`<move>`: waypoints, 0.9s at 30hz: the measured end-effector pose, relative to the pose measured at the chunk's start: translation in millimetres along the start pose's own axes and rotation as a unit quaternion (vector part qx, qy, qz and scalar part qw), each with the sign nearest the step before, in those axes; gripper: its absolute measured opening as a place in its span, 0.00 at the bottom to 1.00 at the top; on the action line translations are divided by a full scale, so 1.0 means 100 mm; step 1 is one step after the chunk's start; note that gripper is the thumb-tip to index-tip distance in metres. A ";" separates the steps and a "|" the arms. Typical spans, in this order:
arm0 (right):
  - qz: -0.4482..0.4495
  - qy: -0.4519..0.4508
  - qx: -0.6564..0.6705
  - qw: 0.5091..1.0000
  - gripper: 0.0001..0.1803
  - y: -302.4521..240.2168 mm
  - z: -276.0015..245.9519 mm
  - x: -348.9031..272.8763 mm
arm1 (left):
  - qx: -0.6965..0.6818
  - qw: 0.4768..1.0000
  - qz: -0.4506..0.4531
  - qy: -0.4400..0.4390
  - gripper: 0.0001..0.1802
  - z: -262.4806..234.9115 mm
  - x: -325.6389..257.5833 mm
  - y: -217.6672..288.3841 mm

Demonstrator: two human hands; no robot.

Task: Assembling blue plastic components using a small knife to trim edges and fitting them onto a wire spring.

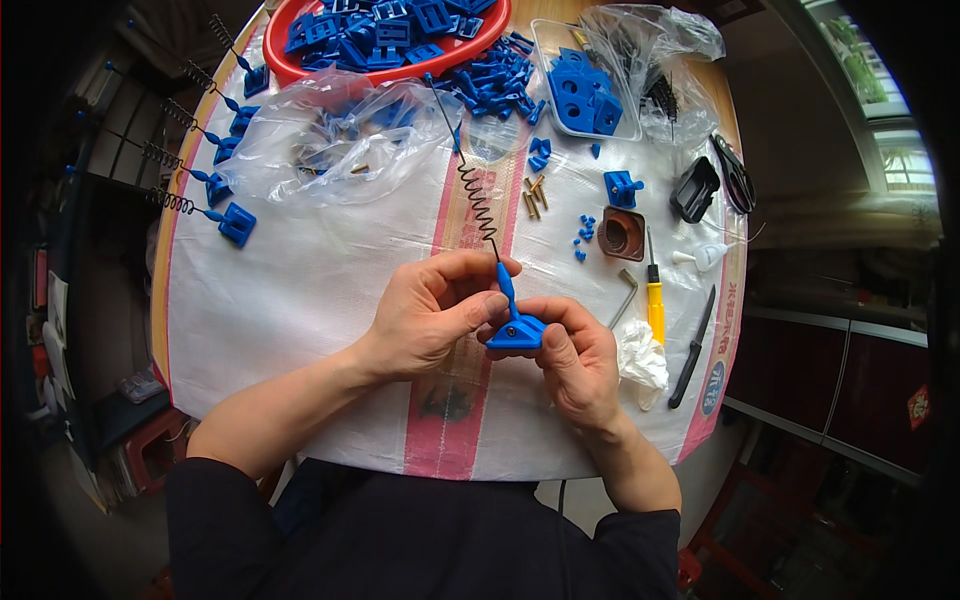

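My left hand [432, 310] and my right hand [578, 362] meet over the middle of the table. Between them is a small blue plastic base [518, 333] with a screw hole, pinched from both sides. A blue stem with a black coiled spring wire [478, 205] rises out of the base and leans away to the upper left, ending in a small blue tip. My left thumb and forefinger close around the blue stem just above the base. My right thumb lies on the base's right edge.
A white woven sheet [300, 290] covers the table. Several finished spring pieces [215, 190] lie at the left. A red basin [385, 40] of blue parts, plastic bags [330, 135], a clear tray [585, 90], brass screws [534, 196], yellow screwdriver [655, 300], hex key [625, 296], black knife [693, 350], scissors [737, 175].
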State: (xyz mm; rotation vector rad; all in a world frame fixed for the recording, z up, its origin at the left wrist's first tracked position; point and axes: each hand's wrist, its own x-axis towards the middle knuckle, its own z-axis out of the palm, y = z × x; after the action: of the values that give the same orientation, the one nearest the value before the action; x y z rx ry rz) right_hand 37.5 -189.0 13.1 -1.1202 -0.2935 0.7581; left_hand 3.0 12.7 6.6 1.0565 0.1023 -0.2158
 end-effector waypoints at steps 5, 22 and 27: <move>0.027 -0.009 0.026 0.999 0.24 -0.01 0.02 0.02 | -0.006 1.000 0.016 0.005 0.17 -0.02 0.00 -0.03; -0.013 0.052 -0.119 0.991 0.14 -0.04 0.00 0.02 | 0.010 1.000 -0.013 -0.005 0.17 0.01 -0.01 -0.01; -0.019 0.104 -0.082 0.991 0.11 -0.02 -0.04 0.03 | -0.001 0.997 -0.064 -0.043 0.19 0.01 -0.02 0.00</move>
State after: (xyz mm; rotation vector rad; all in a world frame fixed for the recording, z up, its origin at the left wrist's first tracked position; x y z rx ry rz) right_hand 42.2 -190.3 12.6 -1.3355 -0.2025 0.5846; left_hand 1.0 12.1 7.0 1.0390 0.0926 -0.3757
